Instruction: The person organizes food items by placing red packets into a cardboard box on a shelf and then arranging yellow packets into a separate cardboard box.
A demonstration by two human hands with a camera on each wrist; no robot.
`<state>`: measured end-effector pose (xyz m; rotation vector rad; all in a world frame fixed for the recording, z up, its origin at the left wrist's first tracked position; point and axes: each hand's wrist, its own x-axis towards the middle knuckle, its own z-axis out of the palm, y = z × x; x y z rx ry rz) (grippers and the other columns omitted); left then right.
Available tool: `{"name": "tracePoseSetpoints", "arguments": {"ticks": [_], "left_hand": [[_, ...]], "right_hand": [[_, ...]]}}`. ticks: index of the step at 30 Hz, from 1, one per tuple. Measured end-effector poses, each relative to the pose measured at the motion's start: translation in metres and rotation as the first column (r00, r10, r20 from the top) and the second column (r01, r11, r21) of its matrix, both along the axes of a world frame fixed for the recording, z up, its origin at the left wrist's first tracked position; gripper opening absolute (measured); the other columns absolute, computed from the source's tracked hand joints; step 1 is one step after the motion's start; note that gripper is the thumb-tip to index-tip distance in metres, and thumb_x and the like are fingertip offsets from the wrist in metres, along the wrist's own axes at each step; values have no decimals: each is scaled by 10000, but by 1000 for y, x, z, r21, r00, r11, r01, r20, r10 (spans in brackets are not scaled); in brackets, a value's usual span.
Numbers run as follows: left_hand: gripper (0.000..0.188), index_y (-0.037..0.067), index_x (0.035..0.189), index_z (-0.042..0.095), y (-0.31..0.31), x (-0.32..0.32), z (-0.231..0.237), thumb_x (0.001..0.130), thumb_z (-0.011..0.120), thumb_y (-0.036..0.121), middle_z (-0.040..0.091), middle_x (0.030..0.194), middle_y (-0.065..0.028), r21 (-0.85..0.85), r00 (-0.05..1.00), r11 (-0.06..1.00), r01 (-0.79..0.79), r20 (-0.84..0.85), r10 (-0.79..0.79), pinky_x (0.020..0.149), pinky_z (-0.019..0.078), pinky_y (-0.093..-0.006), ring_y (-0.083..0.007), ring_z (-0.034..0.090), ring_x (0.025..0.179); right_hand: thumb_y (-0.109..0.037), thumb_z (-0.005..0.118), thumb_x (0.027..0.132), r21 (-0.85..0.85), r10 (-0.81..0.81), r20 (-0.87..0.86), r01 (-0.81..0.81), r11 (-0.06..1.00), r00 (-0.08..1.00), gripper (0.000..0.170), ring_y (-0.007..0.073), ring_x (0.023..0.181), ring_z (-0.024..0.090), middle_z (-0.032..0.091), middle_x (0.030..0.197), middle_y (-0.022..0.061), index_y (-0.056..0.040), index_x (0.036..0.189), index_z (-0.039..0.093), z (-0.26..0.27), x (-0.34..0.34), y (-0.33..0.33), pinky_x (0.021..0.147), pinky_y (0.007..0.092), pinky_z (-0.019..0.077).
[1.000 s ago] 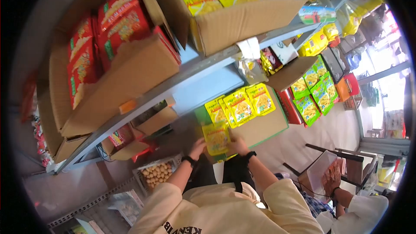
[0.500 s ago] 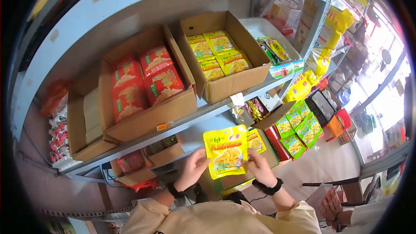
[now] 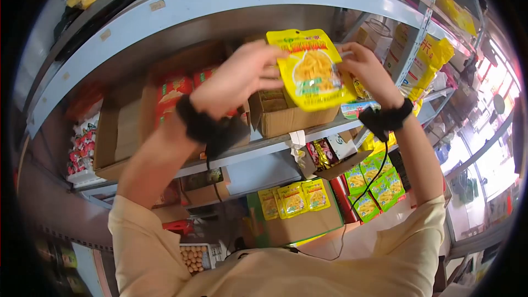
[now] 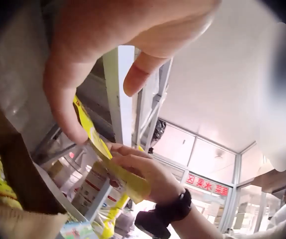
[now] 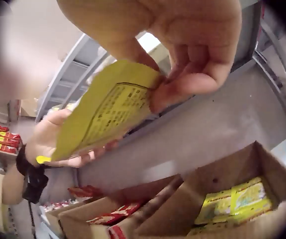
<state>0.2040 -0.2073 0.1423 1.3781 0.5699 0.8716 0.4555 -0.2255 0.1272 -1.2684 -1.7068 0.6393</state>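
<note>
A yellow snack packet (image 3: 313, 71), printed with a picture of pale strips, is held up in front of the shelf. My right hand (image 3: 371, 74) pinches its right edge between thumb and fingers, as the right wrist view shows. On the packet's other side, my left hand (image 3: 239, 77) has its fingers against the edge, the thumb standing apart in the left wrist view. Below and behind the packet sits an open cardboard box (image 3: 300, 122); yellow packets (image 5: 232, 204) lie inside it in the right wrist view. In the head view the raised packet hides much of that box.
Left of that box, another carton holds red packets (image 3: 173, 93). Lower down, several yellow packets (image 3: 294, 198) lie on a carton, with green packets (image 3: 388, 190) to their right. A shelf upright (image 3: 415, 38) stands right of my hands, and a black cable (image 3: 368, 184) hangs from my right wrist.
Both hands have raised the yellow packet from the lower carton, past chest height, to in front of the upper shelf's boxes. The left thumb has come away from the packet.
</note>
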Motion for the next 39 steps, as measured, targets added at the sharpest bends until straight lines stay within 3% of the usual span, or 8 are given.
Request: {"name": "tracePoseSetpoints", "arguments": {"ticks": [12,20,22,24,26,29,33,39], "left_hand": [[554,30,1240,417,87,43,-6,797,576,322,347,1286,-297,-361,845,931,62,-478,-242,971,348,-443,-379,392,1177],[420,102,1161,475,125,65,-33,829,517,356,589,1098,-109,-404,705,915,-3,-650,-285,924,392,-437,-280,576,996],[426,104,1165,472,145,66,-58,827,509,361,588,1108,-109,-395,676,914,-87,-697,-237,929,373,-496,-319,571,1008],[439,103,1179,462,164,65,-81,822,513,354,584,1120,-117,-379,641,906,-187,-746,-181,934,349,-543,-342,563,1019],[566,86,1286,358,141,57,-67,811,525,344,401,1315,-167,-324,734,943,-81,-660,-164,929,288,-631,-390,422,1169],[659,73,1362,245,133,56,-55,821,517,334,113,1459,-170,-276,712,951,-135,-695,-100,951,260,-629,-398,211,1300],[573,51,1319,317,153,46,-50,844,487,322,286,1402,-172,-319,774,940,-116,-623,-116,969,306,-559,-357,307,1271],[547,36,1292,346,143,23,-38,848,496,319,363,1346,-184,-294,797,948,-119,-598,-85,940,354,-541,-348,381,1221]], "right_hand": [[-82,561,645,-187,258,525,-186,965,811,158,153,429,541,537,489,97,40,544,571,-17,34,149,384,303,417],[-52,622,587,-324,410,624,-258,910,665,107,209,457,592,596,554,147,38,534,597,-74,31,220,425,317,464],[-82,635,628,-335,431,764,-275,901,481,104,199,518,617,622,606,139,13,588,622,-79,19,217,466,315,482],[-143,634,697,-314,329,944,-338,887,-14,103,176,586,632,645,650,105,-52,656,658,-84,-2,205,504,323,480],[-184,637,731,-808,543,336,-62,587,769,153,157,608,642,672,718,97,-37,696,663,-100,-13,197,530,315,496],[-204,606,781,-842,889,422,-287,457,177,207,153,637,641,674,757,94,-4,783,659,-167,1,268,559,307,504],[-184,580,798,-856,728,496,127,501,474,217,174,638,640,671,766,97,8,866,657,-132,-33,217,573,311,504],[-225,561,806,-940,716,290,49,337,634,294,225,848,615,648,978,128,-57,1039,621,-133,-37,208,734,385,464]]}}
